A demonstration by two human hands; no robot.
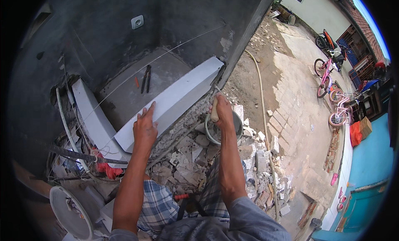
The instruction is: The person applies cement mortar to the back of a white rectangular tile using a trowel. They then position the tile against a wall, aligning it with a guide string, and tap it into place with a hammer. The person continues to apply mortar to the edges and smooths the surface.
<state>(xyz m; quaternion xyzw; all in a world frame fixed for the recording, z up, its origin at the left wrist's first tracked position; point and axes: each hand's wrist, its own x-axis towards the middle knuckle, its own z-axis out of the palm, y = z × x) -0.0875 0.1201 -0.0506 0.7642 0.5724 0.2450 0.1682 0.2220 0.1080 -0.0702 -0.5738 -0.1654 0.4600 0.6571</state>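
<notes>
A long white block lies slanting along the edge of a rough masonry ledge. My left hand rests on its near part with the fingers stretched out over the top face. At the block's far right end, my right hand grips a trowel by its wooden handle. The trowel's metal end points at the gap between block and wall; most of the blade is hidden. Below that hand stands a bucket. A second white block meets the first at a corner on the left.
A string stretches over the blocks. Dark-handled pincers and a small orange piece lie on the grey slab behind. Broken rubble covers the ground before me. A hose, a pail and bicycles are around.
</notes>
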